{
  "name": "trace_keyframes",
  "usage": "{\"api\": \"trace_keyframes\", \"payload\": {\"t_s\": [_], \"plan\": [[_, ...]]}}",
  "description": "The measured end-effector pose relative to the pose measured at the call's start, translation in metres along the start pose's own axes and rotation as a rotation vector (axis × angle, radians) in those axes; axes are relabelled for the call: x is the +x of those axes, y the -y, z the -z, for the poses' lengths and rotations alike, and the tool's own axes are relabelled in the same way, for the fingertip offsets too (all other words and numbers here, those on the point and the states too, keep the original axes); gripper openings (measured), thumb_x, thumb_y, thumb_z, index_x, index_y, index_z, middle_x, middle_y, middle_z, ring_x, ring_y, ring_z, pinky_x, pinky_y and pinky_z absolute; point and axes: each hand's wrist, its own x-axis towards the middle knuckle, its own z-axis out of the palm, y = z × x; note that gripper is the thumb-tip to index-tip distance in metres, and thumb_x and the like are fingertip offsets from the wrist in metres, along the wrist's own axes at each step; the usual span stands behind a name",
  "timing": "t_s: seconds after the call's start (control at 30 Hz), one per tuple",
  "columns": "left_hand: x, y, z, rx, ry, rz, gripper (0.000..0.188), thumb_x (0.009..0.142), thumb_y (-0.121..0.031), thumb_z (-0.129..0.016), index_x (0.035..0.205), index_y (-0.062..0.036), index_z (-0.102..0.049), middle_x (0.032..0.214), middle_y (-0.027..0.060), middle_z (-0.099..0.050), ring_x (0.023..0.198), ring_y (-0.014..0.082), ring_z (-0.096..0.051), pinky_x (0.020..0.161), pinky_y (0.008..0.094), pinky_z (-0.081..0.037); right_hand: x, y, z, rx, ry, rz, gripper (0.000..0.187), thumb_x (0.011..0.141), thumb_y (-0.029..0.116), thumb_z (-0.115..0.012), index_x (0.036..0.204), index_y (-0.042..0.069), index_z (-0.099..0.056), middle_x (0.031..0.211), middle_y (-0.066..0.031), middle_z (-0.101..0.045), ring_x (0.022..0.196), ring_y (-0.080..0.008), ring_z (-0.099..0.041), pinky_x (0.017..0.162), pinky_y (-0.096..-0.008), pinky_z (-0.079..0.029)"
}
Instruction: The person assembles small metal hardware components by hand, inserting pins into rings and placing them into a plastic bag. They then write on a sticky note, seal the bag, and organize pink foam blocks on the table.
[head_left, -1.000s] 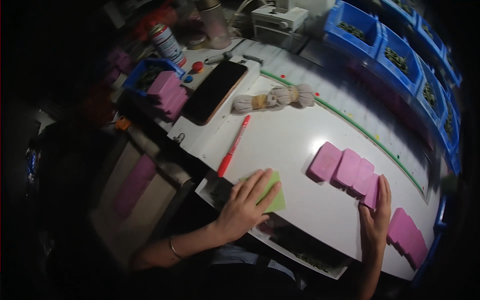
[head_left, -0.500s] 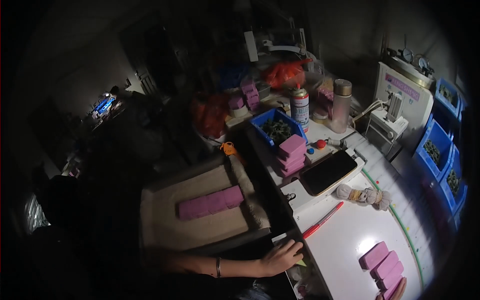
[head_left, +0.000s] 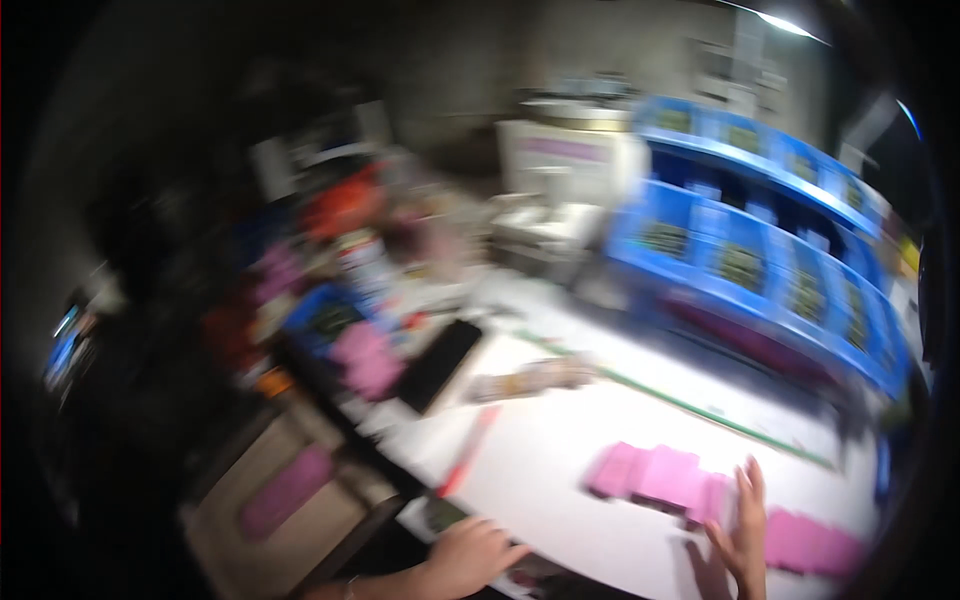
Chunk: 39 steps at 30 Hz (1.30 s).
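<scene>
Motion smears the whole view. My right hand [head_left: 742, 530] is raised at the lower right with thumb and fingers apart, holding nothing visible. Just left of it, a row of pink blocks [head_left: 665, 475] lies on the white tabletop [head_left: 560, 510]. A second group of pink blocks [head_left: 812, 543] lies to its right, partly behind the hand. My left hand [head_left: 465, 560] is at the table's near left edge, by an open drawer-like gap. Its thumb points right, but blur hides how the other fingers are set.
Nearby on the table are a red pen [head_left: 468, 452], a dark phone [head_left: 438, 366] and a tied grey bundle [head_left: 535, 379]. Pink blocks [head_left: 366, 358] stand by a blue bin [head_left: 325, 318]. A tray [head_left: 230, 490] sits lower left; racked blue bins [head_left: 740, 262] stand behind.
The view has swung right, bringing the racked bins and a second group of pink blocks into sight. My right hand has come further into view, fingers spread. My left hand stays by the table edge.
</scene>
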Motion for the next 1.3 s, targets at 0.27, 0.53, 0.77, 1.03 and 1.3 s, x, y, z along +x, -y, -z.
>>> {"api": "trace_keyframes", "payload": {"t_s": [0.27,0.53,0.77,1.03,1.3], "plan": [[0.014,-0.046,0.006,-0.279,-0.223,-0.165,0.015,0.085,-0.017,-0.062,0.094,-0.0052,-0.065,0.079,0.0151,-0.061,0.070,0.0316,-0.060,0.063,0.0389,-0.048,0.011,-0.108,0.156,-0.622,-0.555,-0.164,0.066,0.076,0.008,-0.067,0.134,-0.001,-0.036,0.136,-0.0228,-0.040,0.124,-0.0382,-0.040,0.104,-0.0422,-0.033],[0.022,-0.061,-0.003,-0.338,-0.222,-0.272,0.012,0.085,-0.016,-0.062,0.093,-0.0072,-0.064,0.069,0.0109,-0.057,0.060,0.0241,-0.053,0.056,0.0352,-0.043,-0.035,-0.239,0.302,-1.076,-1.001,-0.526,0.036,0.076,-0.004,-0.053,0.111,0.004,-0.049,0.140,-0.0165,-0.041,0.129,-0.0327,-0.038,0.100,-0.0469,-0.034],[0.026,-0.052,-0.014,-0.326,-0.299,-0.263,0.012,0.084,-0.016,-0.063,0.089,-0.0057,-0.063,0.063,0.0087,-0.054,0.054,0.0214,-0.050,0.052,0.0348,-0.041,-0.032,-0.248,0.300,-1.309,-0.791,-0.640,0.034,0.080,0.001,-0.056,0.114,0.001,-0.051,0.143,-0.0171,-0.038,0.136,-0.0278,-0.029,0.105,-0.0432,-0.026],[0.033,-0.058,-0.020,-0.281,-0.304,-0.255,0.010,0.084,-0.013,-0.064,0.087,-0.0041,-0.063,0.060,0.0088,-0.052,0.050,0.0212,-0.048,0.049,0.0347,-0.040,-0.032,-0.245,0.303,-1.240,-0.694,-0.711,0.047,0.077,0.000,-0.057,0.122,0.001,-0.044,0.147,-0.0190,-0.030,0.139,-0.0292,-0.022,0.107,-0.0452,-0.023],[0.032,-0.081,-0.017,-0.355,-0.281,-0.294,0.013,0.084,-0.010,-0.063,0.095,-0.0019,-0.063,0.068,0.0122,-0.056,0.056,0.0250,-0.052,0.054,0.0352,-0.042,0.011,-0.143,0.147,-0.300,-0.290,-0.194,0.043,0.071,0.005,-0.060,0.113,0.000,-0.055,0.117,-0.0197,-0.056,0.108,-0.0356,-0.055,0.095,-0.0402,-0.042]]}}
